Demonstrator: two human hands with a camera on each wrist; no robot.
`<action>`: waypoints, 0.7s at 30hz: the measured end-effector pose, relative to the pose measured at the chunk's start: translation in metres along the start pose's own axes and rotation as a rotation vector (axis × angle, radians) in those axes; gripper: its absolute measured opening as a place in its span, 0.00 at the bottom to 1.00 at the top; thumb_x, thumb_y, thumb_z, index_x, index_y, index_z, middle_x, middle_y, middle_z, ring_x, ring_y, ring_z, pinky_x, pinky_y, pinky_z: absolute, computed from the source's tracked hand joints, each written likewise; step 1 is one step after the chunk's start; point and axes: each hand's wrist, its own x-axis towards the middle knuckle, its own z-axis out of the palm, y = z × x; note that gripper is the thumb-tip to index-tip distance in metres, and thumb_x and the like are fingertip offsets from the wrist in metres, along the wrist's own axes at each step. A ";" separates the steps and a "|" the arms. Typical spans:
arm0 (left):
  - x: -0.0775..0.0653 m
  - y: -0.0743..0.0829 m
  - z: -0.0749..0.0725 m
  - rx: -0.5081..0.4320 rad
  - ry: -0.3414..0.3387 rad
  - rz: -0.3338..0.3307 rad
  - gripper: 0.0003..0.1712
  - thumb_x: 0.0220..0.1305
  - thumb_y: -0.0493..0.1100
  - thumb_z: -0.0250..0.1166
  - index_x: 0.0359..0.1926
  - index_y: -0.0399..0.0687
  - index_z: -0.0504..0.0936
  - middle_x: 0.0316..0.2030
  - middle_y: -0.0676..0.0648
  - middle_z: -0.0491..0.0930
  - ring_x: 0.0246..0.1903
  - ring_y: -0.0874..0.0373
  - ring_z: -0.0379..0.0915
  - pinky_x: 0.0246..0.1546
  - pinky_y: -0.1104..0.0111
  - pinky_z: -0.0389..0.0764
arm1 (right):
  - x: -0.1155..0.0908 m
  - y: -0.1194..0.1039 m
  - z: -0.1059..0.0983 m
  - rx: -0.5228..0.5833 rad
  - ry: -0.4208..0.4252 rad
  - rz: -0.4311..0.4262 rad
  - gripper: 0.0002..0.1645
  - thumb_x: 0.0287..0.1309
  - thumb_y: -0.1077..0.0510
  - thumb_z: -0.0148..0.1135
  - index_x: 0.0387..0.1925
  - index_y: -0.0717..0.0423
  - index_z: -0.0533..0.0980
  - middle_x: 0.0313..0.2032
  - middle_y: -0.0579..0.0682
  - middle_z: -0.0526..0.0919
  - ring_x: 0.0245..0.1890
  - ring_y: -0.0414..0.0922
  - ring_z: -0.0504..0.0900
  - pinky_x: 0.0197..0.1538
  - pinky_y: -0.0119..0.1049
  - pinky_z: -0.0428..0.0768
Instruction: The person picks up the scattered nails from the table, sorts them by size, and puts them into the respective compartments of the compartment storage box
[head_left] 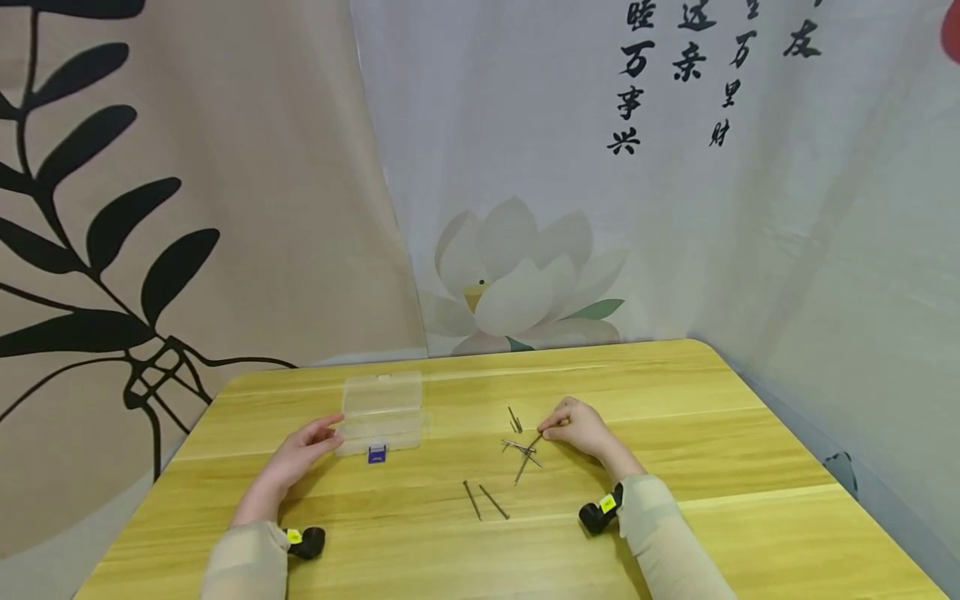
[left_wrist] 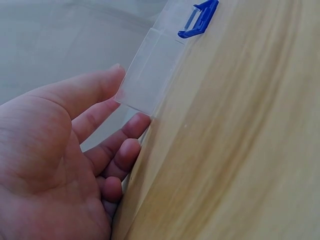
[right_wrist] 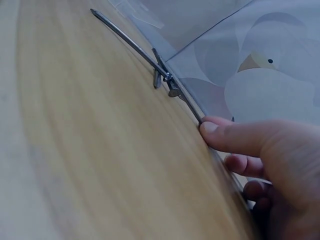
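Note:
My right hand (head_left: 576, 427) pinches one end of a nail (right_wrist: 189, 102) between thumb and fingers, low over the table. Its other end meets a small heap of crossed metal nails (head_left: 517, 447). One loose nail (right_wrist: 125, 40) points away from that heap in the right wrist view. My left hand (head_left: 303, 450) is beside the near left corner of a clear plastic box (left_wrist: 150, 70). Thumb and index finger lie at the box's edge, the other fingers loosely bent near the tabletop; firm contact is hard to tell. The box has a blue latch (head_left: 377, 453) and its lid lies folded back.
Two nails (head_left: 493, 502) lie side by side nearer the front of the wooden table (head_left: 420, 558). Several short nails (head_left: 515, 421) lie behind the heap. A printed curtain (head_left: 525, 167) hangs just beyond the table's back edge.

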 end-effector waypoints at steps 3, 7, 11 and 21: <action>0.000 0.000 -0.001 0.002 0.000 0.004 0.33 0.71 0.47 0.59 0.71 0.39 0.62 0.58 0.35 0.68 0.56 0.45 0.63 0.52 0.60 0.67 | 0.000 0.001 -0.001 -0.008 -0.014 -0.021 0.02 0.54 0.60 0.71 0.31 0.52 0.87 0.34 0.44 0.75 0.38 0.43 0.74 0.49 0.45 0.70; -0.002 -0.001 -0.001 -0.005 0.000 0.004 0.33 0.71 0.47 0.59 0.71 0.39 0.62 0.58 0.35 0.68 0.56 0.45 0.63 0.53 0.58 0.68 | 0.001 0.002 -0.001 -0.035 -0.018 -0.066 0.03 0.57 0.59 0.69 0.32 0.55 0.85 0.34 0.44 0.76 0.38 0.43 0.74 0.48 0.45 0.70; -0.003 -0.001 -0.001 -0.009 -0.002 0.002 0.33 0.71 0.47 0.59 0.71 0.39 0.62 0.60 0.33 0.66 0.59 0.41 0.61 0.57 0.52 0.65 | 0.002 0.003 -0.001 -0.066 -0.009 -0.103 0.02 0.59 0.62 0.66 0.33 0.54 0.84 0.35 0.44 0.77 0.39 0.43 0.76 0.50 0.46 0.72; 0.000 -0.001 -0.001 -0.013 -0.001 0.023 0.32 0.71 0.45 0.59 0.70 0.38 0.62 0.61 0.32 0.65 0.61 0.40 0.60 0.59 0.49 0.62 | -0.001 0.000 -0.005 -0.043 0.017 -0.072 0.03 0.64 0.62 0.61 0.36 0.56 0.80 0.35 0.46 0.77 0.36 0.44 0.73 0.44 0.43 0.72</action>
